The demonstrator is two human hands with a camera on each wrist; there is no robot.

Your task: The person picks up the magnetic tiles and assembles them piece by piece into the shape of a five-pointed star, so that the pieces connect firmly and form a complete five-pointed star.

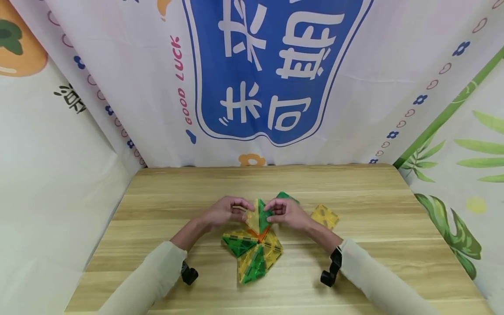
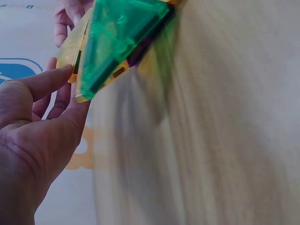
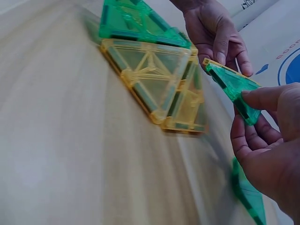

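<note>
Both hands met above the flat tile cluster (image 1: 253,251) mid-table: the left hand (image 1: 224,212) pinched the raised yellow triangle (image 1: 253,216), the right hand (image 1: 289,212) the green triangle (image 3: 232,86), edges apparently touching between the fingertips.

My light wooden table (image 1: 165,205) lying under my work, a flat fan of green and yellow triangle tiles (image 1: 253,253) resting near its middle, a yellow square tile (image 1: 324,216) sitting just to the right, a green tile (image 1: 286,197) lying behind
</note>
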